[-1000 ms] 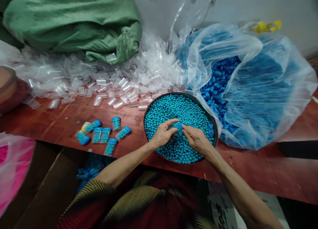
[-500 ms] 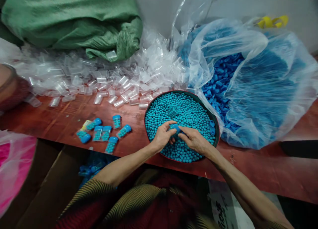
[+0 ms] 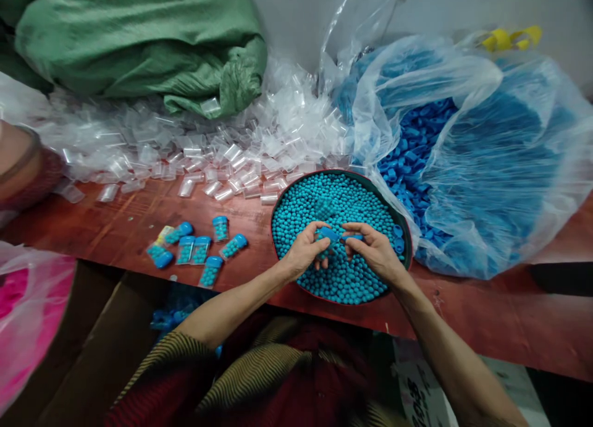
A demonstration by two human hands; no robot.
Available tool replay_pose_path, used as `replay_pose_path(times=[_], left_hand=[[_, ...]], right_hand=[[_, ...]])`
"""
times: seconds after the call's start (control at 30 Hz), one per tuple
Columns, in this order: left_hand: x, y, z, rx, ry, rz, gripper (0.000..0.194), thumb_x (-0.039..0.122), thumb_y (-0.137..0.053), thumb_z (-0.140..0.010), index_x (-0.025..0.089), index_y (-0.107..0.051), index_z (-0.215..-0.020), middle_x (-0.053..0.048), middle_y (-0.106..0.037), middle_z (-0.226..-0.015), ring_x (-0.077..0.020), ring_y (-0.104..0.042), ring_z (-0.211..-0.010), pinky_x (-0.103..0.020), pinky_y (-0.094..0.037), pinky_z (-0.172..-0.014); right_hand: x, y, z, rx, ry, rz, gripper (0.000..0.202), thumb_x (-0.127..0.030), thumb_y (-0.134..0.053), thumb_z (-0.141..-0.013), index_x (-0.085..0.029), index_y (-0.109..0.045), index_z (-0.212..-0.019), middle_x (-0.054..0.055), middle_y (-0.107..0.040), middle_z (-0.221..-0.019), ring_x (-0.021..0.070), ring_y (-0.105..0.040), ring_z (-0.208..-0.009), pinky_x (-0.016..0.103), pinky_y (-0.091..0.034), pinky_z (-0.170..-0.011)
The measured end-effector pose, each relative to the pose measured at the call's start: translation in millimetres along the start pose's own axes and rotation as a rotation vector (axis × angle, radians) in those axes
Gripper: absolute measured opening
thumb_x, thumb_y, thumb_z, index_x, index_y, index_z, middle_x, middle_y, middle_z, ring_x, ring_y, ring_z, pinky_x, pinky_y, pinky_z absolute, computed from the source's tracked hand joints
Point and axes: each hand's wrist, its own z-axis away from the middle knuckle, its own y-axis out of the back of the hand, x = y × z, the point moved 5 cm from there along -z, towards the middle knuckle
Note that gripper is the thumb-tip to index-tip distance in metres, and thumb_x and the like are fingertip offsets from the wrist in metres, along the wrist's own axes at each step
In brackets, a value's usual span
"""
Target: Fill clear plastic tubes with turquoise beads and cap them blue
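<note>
Over a round tub (image 3: 407,248) of small turquoise balls (image 3: 343,195), my left hand (image 3: 306,248) is closed around a small container with a blue cap (image 3: 328,233). To its right, my right hand (image 3: 373,249) pinches a small blue piece (image 3: 354,236), apart from the container. Blue caps (image 3: 398,238) lie on the balls at the tub's right side. Several filled clear containers with blue caps (image 3: 201,250) lie on the red table (image 3: 115,229) to the left, beside a yellowish one (image 3: 164,233).
Clear plastic containers (image 3: 241,161) are heaped behind, below a green sack (image 3: 148,44). A clear bag (image 3: 500,167) of blue parts stands at the right. At the left edge are a person's arm (image 3: 18,158) and a bag with pink contents (image 3: 32,316).
My right hand has moved right, away from my left hand, and a blue piece now shows between its fingers. The view has shifted slightly.
</note>
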Motion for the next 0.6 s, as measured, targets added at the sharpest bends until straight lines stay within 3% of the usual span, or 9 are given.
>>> replay_pose_path(times=[0.07, 0.13, 0.27, 0.37, 0.43, 0.5, 0.6], left_hand=[[0.2, -0.9, 0.2, 0.002, -0.009, -0.058, 0.042, 0.042, -0.060, -0.075, 0.020, -0.042, -0.107, 0.008, -0.052, -0.064, -0.0061, -0.051, -0.038, -0.014, -0.033, -0.033], [0.4, -1.8, 1.1, -0.001, -0.016, -0.130, 0.041, 0.040, -0.058, -0.076, 0.020, -0.043, -0.110, 0.008, -0.050, -0.062, -0.0068, -0.051, -0.039, -0.015, -0.036, -0.034], [3.2, -2.6, 3.9, 0.036, -0.069, -0.211, 0.052, 0.033, -0.054, -0.080, 0.024, -0.037, -0.128, 0.005, -0.053, -0.071, -0.0067, -0.051, -0.043, -0.018, -0.041, -0.040], [6.7, -2.4, 6.4, 0.087, -0.137, -0.205, 0.052, 0.031, -0.052, -0.082, 0.024, -0.037, -0.131, 0.003, -0.052, -0.073, -0.0065, -0.048, -0.049, -0.019, -0.040, -0.046], [7.6, -3.0, 7.7, 0.090, -0.155, -0.219, 0.049, 0.031, -0.052, -0.082, 0.022, -0.040, -0.130, 0.003, -0.051, -0.072, -0.0074, -0.046, -0.053, -0.019, -0.040, -0.049], [9.4, -4.2, 9.1, 0.076, -0.187, -0.254, 0.049, 0.031, -0.052, -0.083, 0.022, -0.039, -0.130, 0.002, -0.052, -0.077, -0.0089, -0.048, -0.059, -0.021, -0.043, -0.056], [14.2, -7.2, 12.0, 0.048, -0.255, -0.293, 0.047, 0.031, -0.052, -0.083, 0.021, -0.041, -0.127, 0.001, -0.053, -0.082, -0.0109, -0.050, -0.068, -0.023, -0.044, -0.066]], right_hand=[[1.9, 1.5, -0.9, 0.087, -0.028, -0.109, 0.037, -0.040, -0.064, -0.074, -0.019, -0.056, -0.104, -0.003, -0.060, -0.067, 0.0119, -0.055, -0.050, 0.029, -0.051, -0.052], [0.5, 0.5, -0.4, 0.144, -0.004, -0.057, 0.035, -0.041, -0.063, -0.075, -0.019, -0.058, -0.102, -0.002, -0.061, -0.066, 0.0135, -0.057, -0.052, 0.030, -0.052, -0.052], [-14.2, -13.4, 6.7, 0.100, 0.224, 0.420, 0.035, -0.040, -0.049, -0.086, -0.020, -0.058, -0.114, 0.008, -0.068, -0.092, 0.0217, -0.065, -0.079, 0.038, -0.054, -0.074], [-19.7, -29.7, 15.7, 0.034, 0.376, 0.744, 0.061, -0.046, -0.053, -0.083, -0.014, -0.041, -0.134, 0.018, -0.059, -0.118, 0.0311, -0.060, -0.106, 0.045, -0.051, -0.084], [-20.4, -37.8, 19.6, 0.031, 0.440, 0.872, 0.082, -0.050, -0.061, -0.076, -0.008, -0.028, -0.139, 0.025, -0.051, -0.127, 0.0361, -0.055, -0.113, 0.048, -0.051, -0.084], [-21.0, -42.4, 20.9, 0.051, 0.474, 0.923, 0.087, -0.049, -0.063, -0.074, -0.007, -0.023, -0.140, 0.026, -0.051, -0.125, 0.0370, -0.057, -0.109, 0.048, -0.052, -0.080], [-22.4, -43.5, 19.5, 0.091, 0.452, 0.891, 0.076, -0.044, -0.060, -0.076, -0.011, -0.028, -0.136, 0.021, -0.057, -0.112, 0.0326, -0.063, -0.093, 0.043, -0.054, -0.066]])
